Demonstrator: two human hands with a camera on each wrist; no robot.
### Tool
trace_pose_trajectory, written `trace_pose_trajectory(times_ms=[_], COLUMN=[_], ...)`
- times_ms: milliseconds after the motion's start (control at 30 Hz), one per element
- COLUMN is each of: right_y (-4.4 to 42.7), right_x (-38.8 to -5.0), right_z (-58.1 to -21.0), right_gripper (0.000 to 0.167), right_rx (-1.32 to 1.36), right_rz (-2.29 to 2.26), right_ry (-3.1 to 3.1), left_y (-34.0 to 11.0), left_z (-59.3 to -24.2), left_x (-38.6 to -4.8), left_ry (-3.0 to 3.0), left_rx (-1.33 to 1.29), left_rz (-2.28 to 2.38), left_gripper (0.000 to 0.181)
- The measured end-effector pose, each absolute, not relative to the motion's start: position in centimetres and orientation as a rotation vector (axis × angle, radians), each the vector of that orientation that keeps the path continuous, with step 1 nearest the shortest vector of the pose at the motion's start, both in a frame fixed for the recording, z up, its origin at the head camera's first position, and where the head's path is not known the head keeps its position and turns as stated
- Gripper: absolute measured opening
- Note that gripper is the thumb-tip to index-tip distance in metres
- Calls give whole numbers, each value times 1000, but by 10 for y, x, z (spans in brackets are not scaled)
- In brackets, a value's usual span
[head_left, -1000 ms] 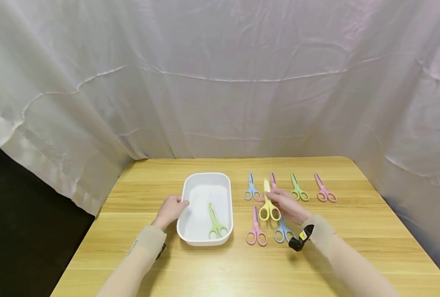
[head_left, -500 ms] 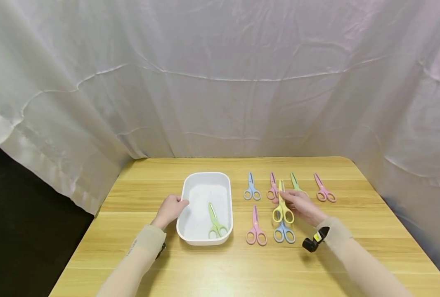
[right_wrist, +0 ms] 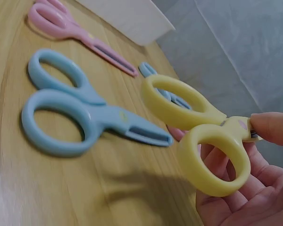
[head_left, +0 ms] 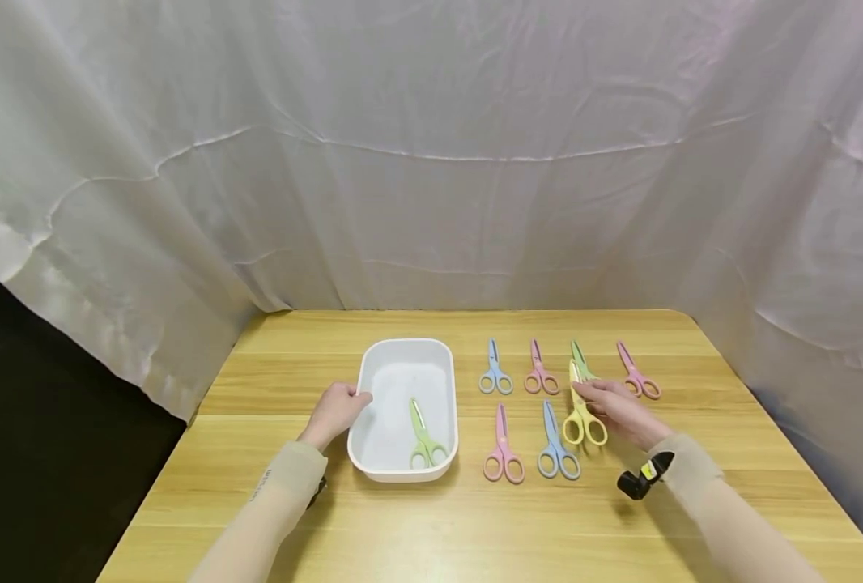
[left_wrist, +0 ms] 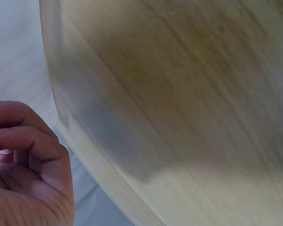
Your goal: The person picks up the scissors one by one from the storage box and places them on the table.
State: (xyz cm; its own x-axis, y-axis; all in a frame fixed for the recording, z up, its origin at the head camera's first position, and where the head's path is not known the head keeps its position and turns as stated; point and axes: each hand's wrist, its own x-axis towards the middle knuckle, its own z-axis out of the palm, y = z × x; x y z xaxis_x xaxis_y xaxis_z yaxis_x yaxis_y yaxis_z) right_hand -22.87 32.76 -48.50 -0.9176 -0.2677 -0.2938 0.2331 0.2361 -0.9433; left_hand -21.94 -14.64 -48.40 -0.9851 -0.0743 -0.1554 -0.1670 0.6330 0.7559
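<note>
A pair of yellow scissors (head_left: 583,417) is pinched by its blade end between the thumb and fingers of my right hand (head_left: 621,409). Its handle loops point toward the near side, raised above the table in the right wrist view, where the yellow scissors (right_wrist: 203,129) fill the centre right. Just left of them lie blue scissors (head_left: 554,445). Behind, partly covered, are green scissors (head_left: 580,364). My left hand (head_left: 334,417) holds the left rim of a white plastic box (head_left: 402,476), thumb over the edge. Inside the box rest green scissors (head_left: 422,437). The left wrist view shows curled fingers (left_wrist: 30,136).
Several more scissors lie on the wooden table (head_left: 431,534): pink ones (head_left: 503,445) in front, blue ones (head_left: 494,368) and pink ones (head_left: 539,368) behind, and pink ones (head_left: 635,371) at the far right. A grey curtain (head_left: 475,202) hangs behind the table.
My right hand has carried the yellow scissors to the right, from above the gap between the pink and blue pairs to the right of the blue ones. The left hand and box stay put.
</note>
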Motion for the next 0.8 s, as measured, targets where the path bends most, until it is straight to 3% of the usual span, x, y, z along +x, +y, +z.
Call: trace_pose_trajectory(times_ms=[433, 667, 800], right_y=[350, 356, 359], right_x=[-222, -221, -222], right_z=[-498, -498, -497], right_gripper=[29, 39, 32], right_rx=[-31, -50, -27], right_rz=[-1689, -1602, -1589], right_ry=[2158, 2239, 2261], left_y=[-143, -145, -146], left_z=[-485, -487, -484], left_x=[-216, -216, -217], left_ry=[2740, 2744, 2742], left_rx=[-197, -208, -208], left_rz=[1292, 1280, 1293], left_gripper=[30, 30, 31])
